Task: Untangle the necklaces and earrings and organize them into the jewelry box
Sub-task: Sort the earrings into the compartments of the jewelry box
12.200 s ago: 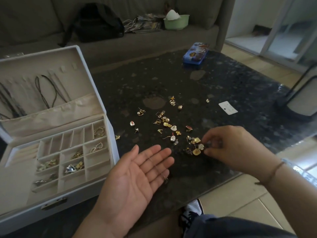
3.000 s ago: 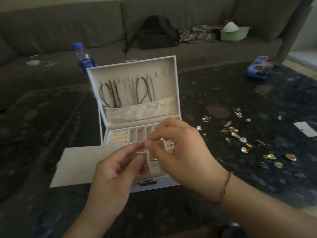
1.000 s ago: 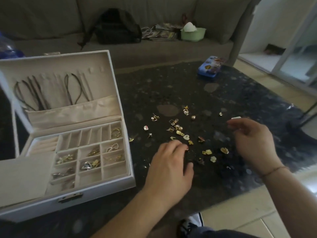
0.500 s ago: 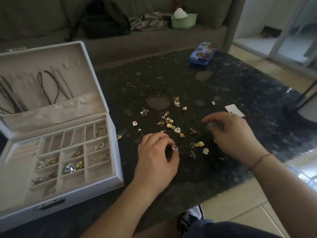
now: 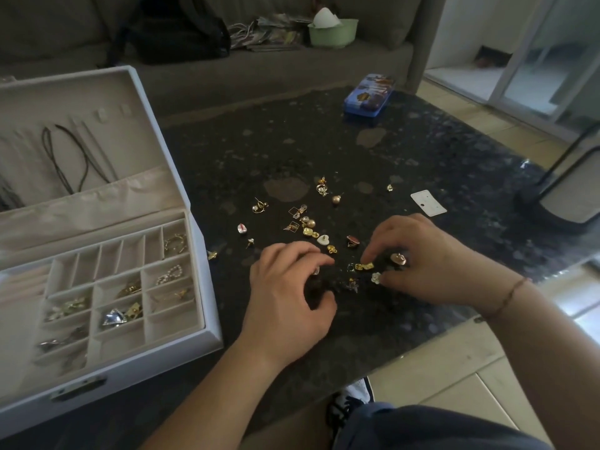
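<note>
Curling over the dark speckled stone table (image 5: 422,151) at centre frame, the left hand (image 5: 289,297) pinches a small pale earring (image 5: 316,271), while the right hand (image 5: 422,261) holds a rounded gold-rimmed earring (image 5: 398,258). Loose gold earrings (image 5: 308,227) lie scattered just above; the open white jewelry box (image 5: 194,222) sits at left.
</note>
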`<state>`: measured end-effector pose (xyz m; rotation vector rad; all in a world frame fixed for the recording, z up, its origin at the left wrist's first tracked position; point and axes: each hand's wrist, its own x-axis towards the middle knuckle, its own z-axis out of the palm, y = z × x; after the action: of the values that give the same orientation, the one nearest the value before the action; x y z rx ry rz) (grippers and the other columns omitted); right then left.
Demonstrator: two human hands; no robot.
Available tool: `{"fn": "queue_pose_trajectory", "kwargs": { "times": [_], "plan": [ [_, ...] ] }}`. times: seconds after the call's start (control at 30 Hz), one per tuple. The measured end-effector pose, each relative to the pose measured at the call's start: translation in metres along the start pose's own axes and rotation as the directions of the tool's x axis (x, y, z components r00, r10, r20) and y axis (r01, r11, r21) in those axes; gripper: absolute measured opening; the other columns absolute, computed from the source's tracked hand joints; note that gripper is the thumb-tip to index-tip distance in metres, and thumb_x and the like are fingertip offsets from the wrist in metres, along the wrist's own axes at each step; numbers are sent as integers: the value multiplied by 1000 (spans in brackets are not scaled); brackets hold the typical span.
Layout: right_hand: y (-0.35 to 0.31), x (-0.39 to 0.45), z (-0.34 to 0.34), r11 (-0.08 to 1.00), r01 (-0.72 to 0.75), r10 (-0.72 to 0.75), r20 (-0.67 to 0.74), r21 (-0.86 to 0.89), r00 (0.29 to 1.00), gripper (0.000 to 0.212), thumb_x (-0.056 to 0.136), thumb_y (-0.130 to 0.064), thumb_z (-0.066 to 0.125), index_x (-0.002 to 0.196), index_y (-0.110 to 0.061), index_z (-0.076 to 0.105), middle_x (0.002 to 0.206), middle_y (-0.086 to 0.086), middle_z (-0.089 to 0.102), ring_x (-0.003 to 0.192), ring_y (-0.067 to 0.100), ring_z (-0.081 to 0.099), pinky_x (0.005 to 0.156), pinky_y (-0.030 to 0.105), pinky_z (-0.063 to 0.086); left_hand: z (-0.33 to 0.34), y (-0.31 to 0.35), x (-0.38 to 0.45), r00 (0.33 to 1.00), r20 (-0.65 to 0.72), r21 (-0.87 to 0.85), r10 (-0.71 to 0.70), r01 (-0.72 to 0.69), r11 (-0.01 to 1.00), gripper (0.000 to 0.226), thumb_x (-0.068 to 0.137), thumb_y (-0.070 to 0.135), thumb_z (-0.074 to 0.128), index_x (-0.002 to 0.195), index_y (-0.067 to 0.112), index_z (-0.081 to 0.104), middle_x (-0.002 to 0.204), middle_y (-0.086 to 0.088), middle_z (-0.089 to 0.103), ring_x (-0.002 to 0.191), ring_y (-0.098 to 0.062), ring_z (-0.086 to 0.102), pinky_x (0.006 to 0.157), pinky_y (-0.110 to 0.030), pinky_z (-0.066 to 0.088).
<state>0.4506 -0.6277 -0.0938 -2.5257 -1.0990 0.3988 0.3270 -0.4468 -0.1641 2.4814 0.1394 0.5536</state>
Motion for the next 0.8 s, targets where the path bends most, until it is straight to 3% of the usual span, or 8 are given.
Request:
{"fn": "queue_pose_trajectory", "kwargs": {
  "times": [0.13, 0.4, 0.6, 0.7, 0.8],
  "plan": [
    [-12, 2, 8, 997, 43, -45, -18, -58, 999, 24, 71, -48, 76, 93, -46, 66, 112, -21, 46, 113, 6, 33, 99, 31, 39, 3, 0, -1, 998, 36, 88, 50, -53, 995, 32, 76, 48, 60, 104, 35, 69, 123, 17, 52, 123, -11, 38, 100, -35, 32],
    [-10, 10, 16, 988, 74, -71, 28, -135, 997, 13, 78, -50, 71, 89, -46, 67, 110, -23, 46, 111, 5, 33, 101, 34, 38, 7, -4, 0, 996, -7, 63, 84, -83, 995, 15, 80, 43, 66, 88, 32, 73, 114, 15, 59, 119, -14, 43, 96, -39, 36],
    [-4, 9, 11, 990, 136, -133, -80, 32, 988, 3, 80, -47, 69, 81, -45, 67, 103, -25, 55, 108, 4, 43, 96, 27, 40, 3, 3, -2, 981, -124, 16, 147, -146, 989, 11, 85, 31, 68, 87, 24, 75, 106, 10, 62, 114, -16, 50, 94, -39, 41],
    [3, 9, 6, 978, 166, -137, -210, 127, 968, 19, 89, -31, 63, 87, -49, 66, 99, -23, 61, 103, 9, 55, 93, 37, 47, -11, 13, -8, 981, -127, -72, 149, -159, 985, 7, 86, 24, 68, 86, 18, 72, 97, 9, 62, 104, -14, 54, 89, -37, 46],
    [3, 7, 5, 987, 154, -145, -157, 41, 977, 34, 84, -25, 71, 91, -57, 62, 102, -28, 54, 106, 8, 47, 97, 37, 44, -37, 28, -19, 992, 16, -114, 127, -124, 986, 9, 89, 28, 61, 83, 21, 64, 88, 15, 56, 91, -7, 54, 78, -28, 47]
  ]
}}
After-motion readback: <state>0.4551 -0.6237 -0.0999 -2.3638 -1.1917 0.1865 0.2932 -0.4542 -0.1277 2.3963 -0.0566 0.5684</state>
